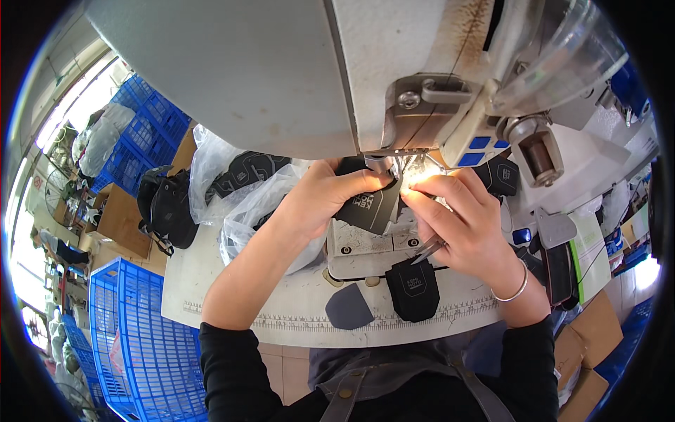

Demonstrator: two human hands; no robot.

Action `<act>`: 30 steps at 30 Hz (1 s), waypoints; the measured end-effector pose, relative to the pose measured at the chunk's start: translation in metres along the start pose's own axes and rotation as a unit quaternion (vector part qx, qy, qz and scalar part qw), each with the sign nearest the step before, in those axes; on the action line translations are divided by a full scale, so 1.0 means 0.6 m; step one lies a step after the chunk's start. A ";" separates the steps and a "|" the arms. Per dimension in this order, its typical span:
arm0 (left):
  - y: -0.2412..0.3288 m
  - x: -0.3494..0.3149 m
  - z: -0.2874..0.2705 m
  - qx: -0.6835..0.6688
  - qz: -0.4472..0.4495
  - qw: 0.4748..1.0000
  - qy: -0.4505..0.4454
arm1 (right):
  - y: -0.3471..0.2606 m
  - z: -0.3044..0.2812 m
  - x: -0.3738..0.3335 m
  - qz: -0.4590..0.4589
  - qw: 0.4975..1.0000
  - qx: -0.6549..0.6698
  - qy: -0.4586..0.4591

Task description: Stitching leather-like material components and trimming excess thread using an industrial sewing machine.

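My left hand [323, 193] grips a black fabric piece [367, 211] with pale print, thumb on top, under the head of a sewing machine [411, 123]. Close to the lit needle area, the thumb and forefinger of my right hand [460, 218] are pinched together at the piece's right side; whether they hold its edge or a thread is hidden. Tucked in that hand is a slim two-pronged metal tool [429, 249], tweezers or thread snips. Below it, a black printed pouch-shaped piece [413, 291] lies on the white table [281, 309], beside a plain grey piece [349, 307].
Clear plastic bags [235, 211] with black pieces lie left of the machine. A black bag [169, 207] sits at the table's left edge, above a blue crate [144, 337]. Another black printed piece [498, 176], a phone-like dark slab [560, 274] and a cardboard box [590, 337] are on the right.
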State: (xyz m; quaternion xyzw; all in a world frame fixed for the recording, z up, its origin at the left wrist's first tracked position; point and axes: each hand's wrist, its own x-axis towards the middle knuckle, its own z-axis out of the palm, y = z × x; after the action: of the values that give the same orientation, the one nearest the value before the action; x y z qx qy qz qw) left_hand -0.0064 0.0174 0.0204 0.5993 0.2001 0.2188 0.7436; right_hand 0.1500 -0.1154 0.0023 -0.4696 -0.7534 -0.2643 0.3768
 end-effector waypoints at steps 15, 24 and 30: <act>0.004 0.002 -0.002 0.062 0.027 0.998 -0.012 | 0.003 0.001 -0.001 -0.010 1.000 -0.002 0.013; 0.008 -0.002 0.000 0.037 0.003 0.999 -0.001 | 0.000 0.002 0.001 -0.008 1.000 -0.006 0.009; 0.000 -0.007 0.002 -0.006 -0.013 1.000 0.015 | 0.005 0.002 0.000 -0.019 0.999 -0.031 0.021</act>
State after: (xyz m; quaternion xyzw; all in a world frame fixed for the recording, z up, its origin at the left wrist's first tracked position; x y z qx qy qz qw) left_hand -0.0093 0.0142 0.0210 0.5890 0.2179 0.2197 0.7465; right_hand 0.1521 -0.1133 0.0015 -0.4606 -0.7459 -0.3042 0.3728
